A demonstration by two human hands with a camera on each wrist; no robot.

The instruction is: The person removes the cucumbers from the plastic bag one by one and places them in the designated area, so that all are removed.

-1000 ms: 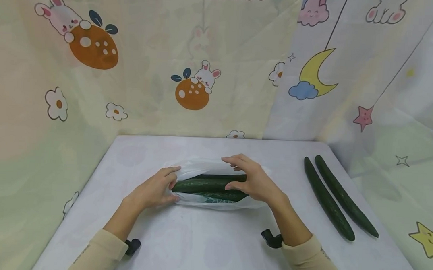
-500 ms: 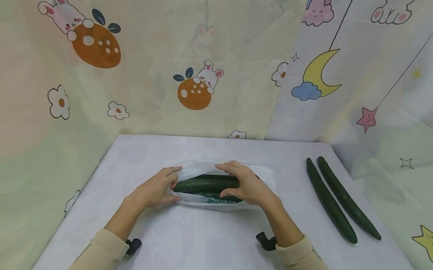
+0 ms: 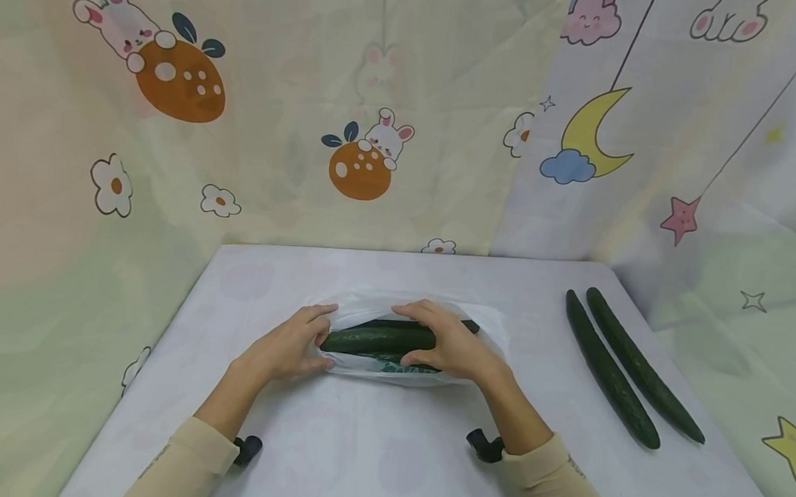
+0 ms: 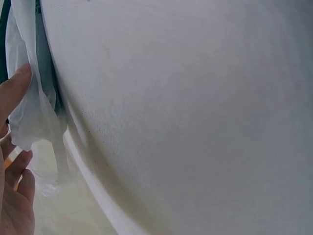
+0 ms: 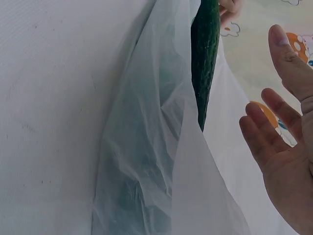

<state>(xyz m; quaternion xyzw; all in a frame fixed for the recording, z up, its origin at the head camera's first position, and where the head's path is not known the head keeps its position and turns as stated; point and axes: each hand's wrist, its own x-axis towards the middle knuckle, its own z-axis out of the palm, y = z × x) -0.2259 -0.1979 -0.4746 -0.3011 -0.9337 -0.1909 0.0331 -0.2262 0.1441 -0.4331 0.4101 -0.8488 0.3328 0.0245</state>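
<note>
A white, thin plastic bag (image 3: 366,369) lies at the middle of the table with dark green cucumbers (image 3: 367,342) in its opening. At the bag's left end, my left hand (image 3: 290,344) holds the plastic, thumb at the near side and fingers towards the far side; the left wrist view shows its thumb (image 4: 17,90) against the bag (image 4: 32,105). Over the cucumbers' right part is my right hand (image 3: 457,345). The right wrist view shows this hand (image 5: 288,156) with fingers spread, apart from the bag (image 5: 142,156) and the cucumber (image 5: 204,58).
Two more cucumbers lie side by side on the right of the table, one nearer the middle (image 3: 609,369) and one outer (image 3: 646,367). The white table (image 3: 375,455) meets a printed cloth backdrop (image 3: 276,147) along its back and sides.
My right hand has shifted left along the cucumbers, and a cucumber's right end shows behind it now. My left hand stays at the bag's left end. The head view has shifted slightly.
</note>
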